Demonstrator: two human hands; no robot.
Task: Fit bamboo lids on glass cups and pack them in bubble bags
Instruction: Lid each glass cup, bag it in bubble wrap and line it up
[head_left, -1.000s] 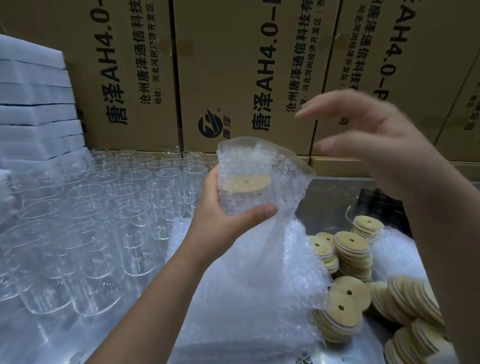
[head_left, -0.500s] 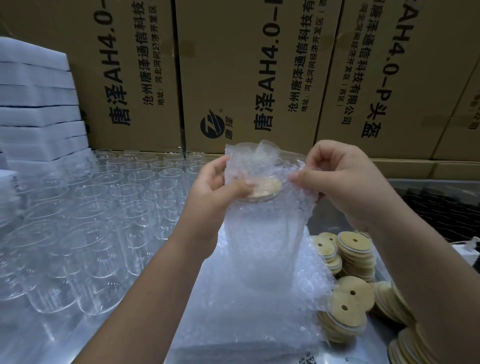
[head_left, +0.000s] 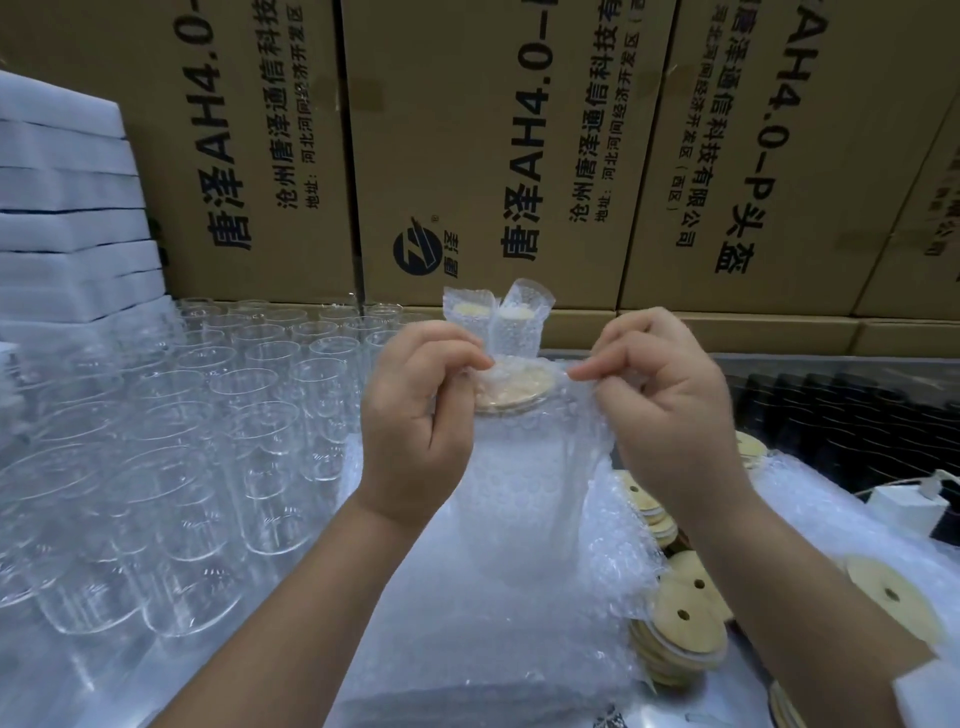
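The cup (head_left: 519, 499) is sitting upright in its bag (head_left: 517, 325); we are pinching the bag's flaps above the lid (head_left: 514, 391), left hand (head_left: 415, 415) and right hand (head_left: 670, 410) either side.

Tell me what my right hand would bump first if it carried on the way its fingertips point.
The right hand points left and pinches the bubble bag; it would probably press that fold onto the bamboo lid, then meet the left hand.
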